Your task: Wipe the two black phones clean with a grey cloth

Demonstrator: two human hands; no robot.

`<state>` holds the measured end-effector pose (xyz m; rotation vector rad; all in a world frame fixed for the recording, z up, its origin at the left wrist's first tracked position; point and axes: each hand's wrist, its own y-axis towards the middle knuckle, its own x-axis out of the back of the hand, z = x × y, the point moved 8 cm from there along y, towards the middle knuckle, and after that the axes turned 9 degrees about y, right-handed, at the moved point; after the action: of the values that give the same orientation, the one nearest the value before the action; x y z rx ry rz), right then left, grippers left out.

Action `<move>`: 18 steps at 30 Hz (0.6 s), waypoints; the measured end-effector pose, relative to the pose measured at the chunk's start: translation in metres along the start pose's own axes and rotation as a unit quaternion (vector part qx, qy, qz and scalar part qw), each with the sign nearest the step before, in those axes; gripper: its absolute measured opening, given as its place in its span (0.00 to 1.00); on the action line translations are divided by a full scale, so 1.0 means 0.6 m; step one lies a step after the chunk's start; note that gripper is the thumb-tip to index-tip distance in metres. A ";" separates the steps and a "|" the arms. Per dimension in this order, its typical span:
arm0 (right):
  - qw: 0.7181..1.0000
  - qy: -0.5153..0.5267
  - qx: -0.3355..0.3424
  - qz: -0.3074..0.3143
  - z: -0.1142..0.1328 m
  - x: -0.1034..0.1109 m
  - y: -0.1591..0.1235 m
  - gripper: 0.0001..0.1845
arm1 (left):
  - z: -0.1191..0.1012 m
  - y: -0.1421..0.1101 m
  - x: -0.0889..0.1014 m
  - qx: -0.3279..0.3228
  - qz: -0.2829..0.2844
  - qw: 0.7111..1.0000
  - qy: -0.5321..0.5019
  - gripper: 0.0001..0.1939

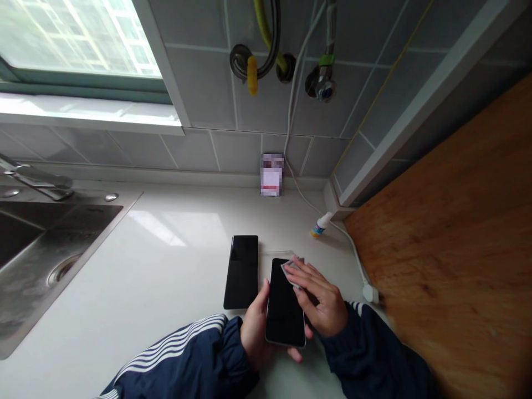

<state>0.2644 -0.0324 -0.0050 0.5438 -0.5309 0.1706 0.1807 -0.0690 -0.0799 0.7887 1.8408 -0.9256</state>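
Currently both hands are on the held phone [286, 316], just above the surface [166, 288], dark screen up. Left hand [256, 331] is closed around it from below: thumb on the left edge, fingertips out past the right and bottom edges. Right hand [326, 305] has its fingers bunched over a small white wipe [291, 272], holding it flat on the upper part of the screen. Second phone [241, 271] lies on the surface just left of the held one, screen dark. Thin flat item, pale edge [276, 253] showing, sits between and behind the phones, mostly hidden; can't tell what it is. Small bottle [320, 226] with white top is back right, near the white cable [351, 238] and its plug [370, 293]. Blurred-out pack [272, 180] stands by the tiled wall [239, 149]. Sink [62, 238] far left, wooden panel [449, 238] right.
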 end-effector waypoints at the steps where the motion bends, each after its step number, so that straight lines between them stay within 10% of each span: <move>1: 1.000 -0.013 0.002 0.001 0.000 0.000 0.001 0.20 | 0.001 0.000 0.000 0.002 0.000 1.000 -0.001 0.48; 18: 0.994 -0.089 0.056 0.023 0.020 0.003 0.000 0.21 | -0.006 -0.007 -0.005 -0.005 -0.031 0.999 0.038 0.50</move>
<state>0.2608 -0.0386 0.0048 0.6601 -0.7110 0.1979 0.1766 -0.0686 -0.0751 0.7747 1.9445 -0.9353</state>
